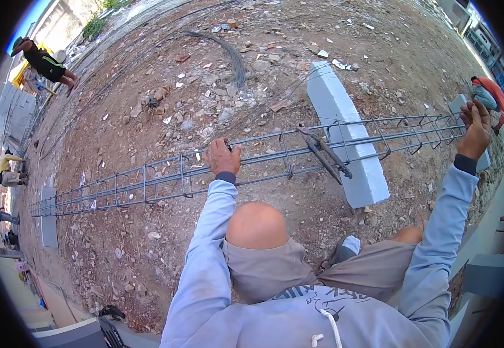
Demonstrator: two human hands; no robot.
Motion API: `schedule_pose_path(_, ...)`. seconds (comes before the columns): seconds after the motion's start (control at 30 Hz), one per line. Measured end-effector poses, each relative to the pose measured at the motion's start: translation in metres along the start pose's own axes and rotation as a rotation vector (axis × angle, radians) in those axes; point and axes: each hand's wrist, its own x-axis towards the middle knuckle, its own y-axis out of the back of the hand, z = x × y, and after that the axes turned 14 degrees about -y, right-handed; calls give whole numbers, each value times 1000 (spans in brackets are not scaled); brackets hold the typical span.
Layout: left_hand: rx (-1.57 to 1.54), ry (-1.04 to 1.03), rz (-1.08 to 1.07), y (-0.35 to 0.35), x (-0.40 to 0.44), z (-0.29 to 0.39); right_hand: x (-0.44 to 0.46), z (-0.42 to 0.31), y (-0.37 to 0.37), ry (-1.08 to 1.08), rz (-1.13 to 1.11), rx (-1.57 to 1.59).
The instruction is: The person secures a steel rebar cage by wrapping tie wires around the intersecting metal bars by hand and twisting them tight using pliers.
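A long rebar cage (163, 177) of steel bars and square stirrups runs across the view in front of me. My left hand (223, 157) is closed over its upper bar near the middle; a small dark thing shows by the fingers, too little to name. My right hand (476, 130) is raised at the cage's right side, fingers bent and drawn together. What they hold, if anything, I cannot make out. Pincers (325, 154) with long handles lie across the bars between my hands, over a pale block (359, 165).
More pale blocks stand under the left end (49, 223) and right end of the cage. A bundle of wire (228, 55) lies on the rubble-strewn ground. A person in red (490, 93) crouches at right; several other people are at far left.
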Motion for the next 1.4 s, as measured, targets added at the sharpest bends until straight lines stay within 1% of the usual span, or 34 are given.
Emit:
schedule_pose_path(0.03, 6, 22, -28, 0, 2, -1, 0, -9, 3, 38, 36, -28)
schedule_pose_path(0.13, -4, 77, -107, 2, 8, -3, 16, -40, 31, 267, -2, 62)
schedule_pose_path(0.2, -52, 97, -160, 7, 11, -3, -38, -106, 0, 355, -29, 108)
schedule_pose_path(0.23, -47, 101, -176, 8, 13, -2, -58, -125, -10, 402, -40, 129)
schedule_pose_path(0.33, -40, 87, -211, 10, 15, -2, -50, -131, 21, 543, 367, 136)
schedule_pose_path(0.37, -40, 68, -216, 11, 14, -4, -49, -133, 28, 501, 378, 121)
schedule_pose_path(0.43, -83, 18, -225, 11, 12, -10, 49, -89, 150, 497, 229, -114)
schedule_pose_path(0.5, -174, -6, -232, 6, 15, -29, 46, -118, 159, 384, 122, -106)
schedule_pose_path(0.53, -220, -3, -239, 2, 16, -36, 53, -125, 170, 331, 107, -141)
schedule_pose_path(0.57, -253, 10, -197, 1, 17, -35, 61, -133, 182, 278, 92, -178)
schedule_pose_path(0.63, -318, 41, -103, 4, 20, -25, 42, -144, 159, 339, 285, -249)
schedule_pose_path(0.7, -480, 9, -196, 15, 28, -2, 53, -159, 188, 330, 292, -297)
schedule_pose_path(0.73, -558, -5, -247, 24, 31, 12, 49, -164, 189, 358, 327, -357)
schedule_pose_path(0.77, -581, -36, -245, 31, 34, 28, 45, -168, 189, 386, 364, -418)
schedule_pose_path(0.8, -643, -87, -303, 38, 40, 44, 41, -173, 189, 412, 403, -477)
schedule_pose_path(0.87, -767, -189, -414, 54, 53, 74, 16, -184, 167, 549, 540, -712)
schedule_pose_path(0.9, -850, -234, -441, 63, 59, 89, 12, -188, 169, 645, 586, -833)
schedule_pose_path(0.93, -930, -276, -468, 74, 64, 103, 5, -196, 166, 644, 577, -891)
schedule_pose_path(1.0, -1073, -333, -516, 105, 64, 131, -10, -208, 157, 632, 545, -1007)
schedule_pose_path(1.03, -1137, -354, -531, 127, 62, 147, -8, -207, 154, 709, 458, -972)
schedule_pose_path(1.07, -1201, -373, -544, 146, 59, 160, -15, -205, 146, 723, 376, -965)
schedule_pose_path(1.13, -1230, -416, -531, 172, 52, 176, -41, -200, 118, 749, 211, -944)
schedule_pose_path(1.17, -1244, -440, -524, 184, 48, 183, -49, -197, 106, 834, 110, -927)
schedule_pose_path(1.23, -1290, -466, -508, 205, 37, 194, -69, -181, 79, 773, -21, -831)
schedule_pose_path(1.3, -1321, -487, -494, 223, 25, 207, -111, -161, 41, 841, -224, -763)
schedule_pose_path(1.33, -1348, -510, -498, 227, 18, 211, -139, -149, 22, 779, -351, -731)
schedule_pose_path(1.37, -1376, -532, -498, 231, 12, 215, -161, -129, 6, 752, -461, -749)
schedule_pose_path(1.4, -1404, -554, -496, 234, 6, 216, -184, -110, -9, 764, -522, -760)
